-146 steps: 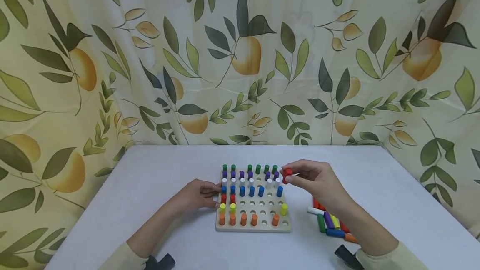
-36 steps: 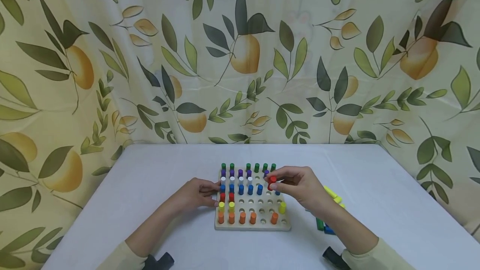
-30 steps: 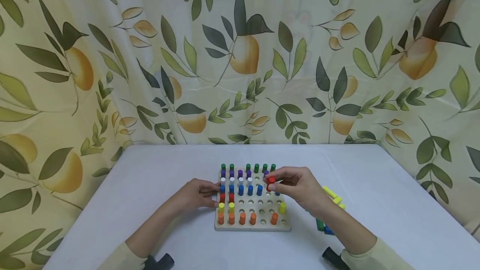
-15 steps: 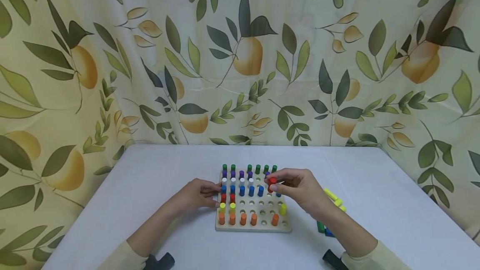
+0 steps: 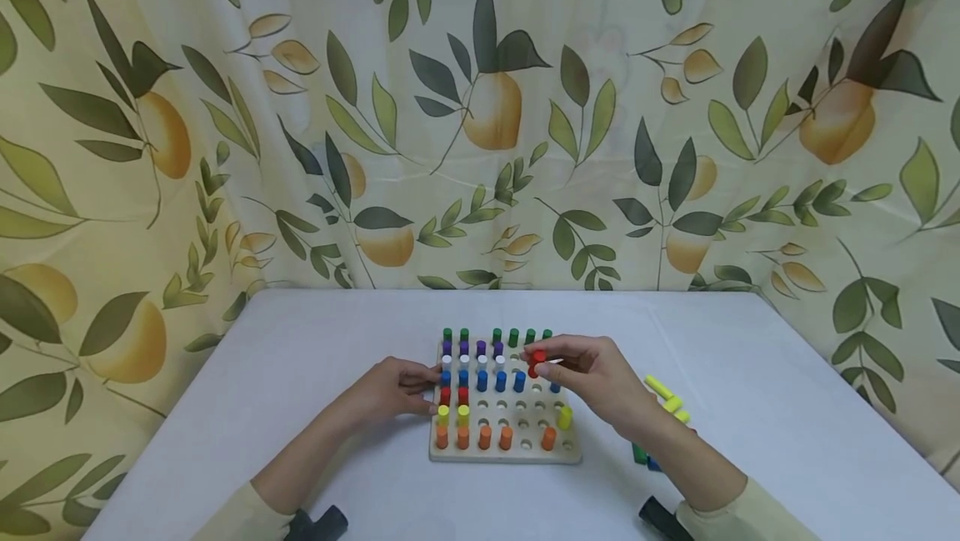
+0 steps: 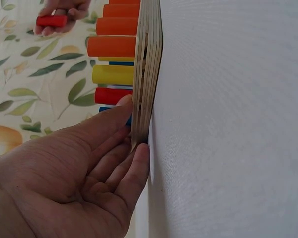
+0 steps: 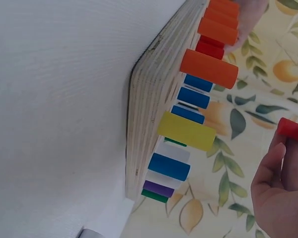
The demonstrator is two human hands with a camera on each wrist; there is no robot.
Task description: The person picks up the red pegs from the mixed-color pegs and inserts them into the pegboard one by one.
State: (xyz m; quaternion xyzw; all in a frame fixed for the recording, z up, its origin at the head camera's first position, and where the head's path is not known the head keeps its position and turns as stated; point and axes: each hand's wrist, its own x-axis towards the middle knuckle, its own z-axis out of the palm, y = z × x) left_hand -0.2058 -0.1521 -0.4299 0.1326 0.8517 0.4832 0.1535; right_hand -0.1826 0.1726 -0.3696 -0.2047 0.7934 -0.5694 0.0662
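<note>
A wooden pegboard (image 5: 506, 455) lies on the table with rows of coloured pegs standing in its holes. At its left edge my left hand (image 5: 393, 387) holds on with thumb and fingers; in the left wrist view the thumb (image 6: 116, 111) lies beside a red peg (image 6: 113, 95). My right hand (image 5: 600, 378) pinches another red peg (image 5: 536, 362) between thumb and fingertips, above the board's right half. The right wrist view shows this held peg (image 7: 291, 129) well clear of the pegs in the board. Some white and purple pegs at the right are hidden behind the hand.
Loose pegs lie on the white table (image 5: 360, 491) right of the board: yellow ones (image 5: 660, 388), a green one (image 5: 639, 453) and a blue one (image 5: 655, 464), partly covered by my right forearm. A leaf-and-fruit patterned curtain (image 5: 480, 191) hangs behind the table.
My right hand has carried the red peg leftward, from beside the board's right edge to over the board, drifting slightly further left in the last half second. My left hand stays at the board's edge.
</note>
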